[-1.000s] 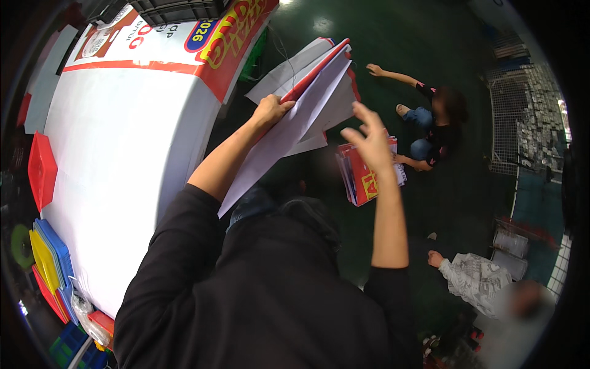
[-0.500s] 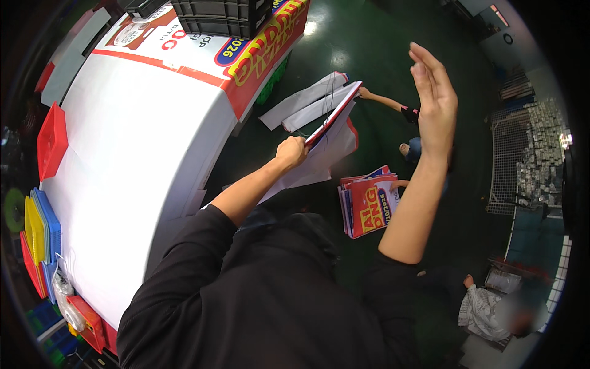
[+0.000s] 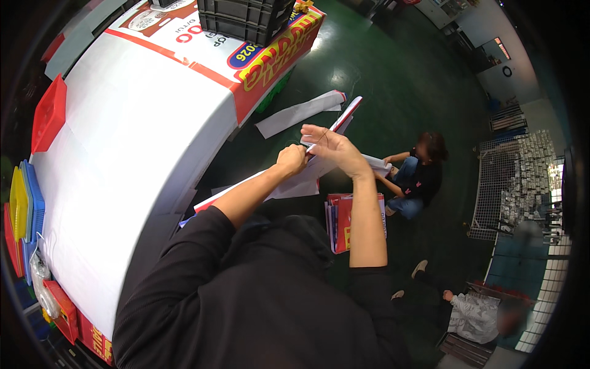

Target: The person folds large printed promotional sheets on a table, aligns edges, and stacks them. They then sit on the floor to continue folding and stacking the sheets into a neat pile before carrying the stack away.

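My left hand (image 3: 291, 160) is closed round the gathered edge of a long white banner (image 3: 296, 180) with a red border, hanging over the floor in front of me. Just to its right, my right hand (image 3: 339, 152) has its fingers stretched out over the banner's folded edge. A thin dark string runs by those fingers; whether they hold it is unclear. Below the right hand, partly behind my forearm, stands a stack of folded red and white printed banners (image 3: 342, 226). Another rolled white banner (image 3: 301, 114) lies on the floor beyond.
To the right a co-worker (image 3: 419, 175) squats, holding a white sheet (image 3: 376, 163). A white-covered table (image 3: 141, 135) curves along my left, with a black crate (image 3: 239, 21) at its far end and coloured trays (image 3: 27, 206) at its left edge. Someone sits at the lower right (image 3: 473, 317).
My right hand has come down and left from its raised place to the banner beside my left hand. The co-worker has moved away from the banner's far end and now holds a white sheet.
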`<state>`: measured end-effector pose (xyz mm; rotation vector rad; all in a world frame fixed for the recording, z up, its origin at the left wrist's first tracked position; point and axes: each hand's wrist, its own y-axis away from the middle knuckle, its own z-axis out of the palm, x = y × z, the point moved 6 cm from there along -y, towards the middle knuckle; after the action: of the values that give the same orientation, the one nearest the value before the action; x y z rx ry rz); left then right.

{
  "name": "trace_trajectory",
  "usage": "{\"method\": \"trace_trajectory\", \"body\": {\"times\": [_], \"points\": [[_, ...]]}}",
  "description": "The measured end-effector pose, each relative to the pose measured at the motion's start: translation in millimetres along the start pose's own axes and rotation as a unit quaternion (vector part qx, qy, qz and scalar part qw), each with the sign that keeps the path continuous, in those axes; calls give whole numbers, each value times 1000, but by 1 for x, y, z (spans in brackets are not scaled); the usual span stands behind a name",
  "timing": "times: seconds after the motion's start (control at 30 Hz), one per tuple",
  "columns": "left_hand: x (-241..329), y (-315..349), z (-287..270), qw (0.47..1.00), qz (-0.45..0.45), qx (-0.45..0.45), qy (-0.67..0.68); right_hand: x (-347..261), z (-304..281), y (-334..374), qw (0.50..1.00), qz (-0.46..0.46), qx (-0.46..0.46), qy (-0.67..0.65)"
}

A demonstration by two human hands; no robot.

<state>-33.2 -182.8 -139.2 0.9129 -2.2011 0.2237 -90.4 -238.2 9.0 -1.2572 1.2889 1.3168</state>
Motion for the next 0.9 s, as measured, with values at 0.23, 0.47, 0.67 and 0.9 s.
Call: {"method": "trace_trajectory", "body": {"times": [0.23, 0.47, 0.67, 0.9], "points": [[-3, 15, -16, 1000, -3, -7, 19, -10, -40, 19, 995, -87, 54, -2], [17, 26, -14, 997, 34, -32, 57, -22, -82, 21, 931, -153, 322, 75], [-14, 24, -49, 996, 10, -2, 84, -33, -69, 57, 925, 6, 167, 343], [-8, 25, -55, 989, 79, -58, 110, -35, -53, 104, 952, 60, 135, 270]]}}
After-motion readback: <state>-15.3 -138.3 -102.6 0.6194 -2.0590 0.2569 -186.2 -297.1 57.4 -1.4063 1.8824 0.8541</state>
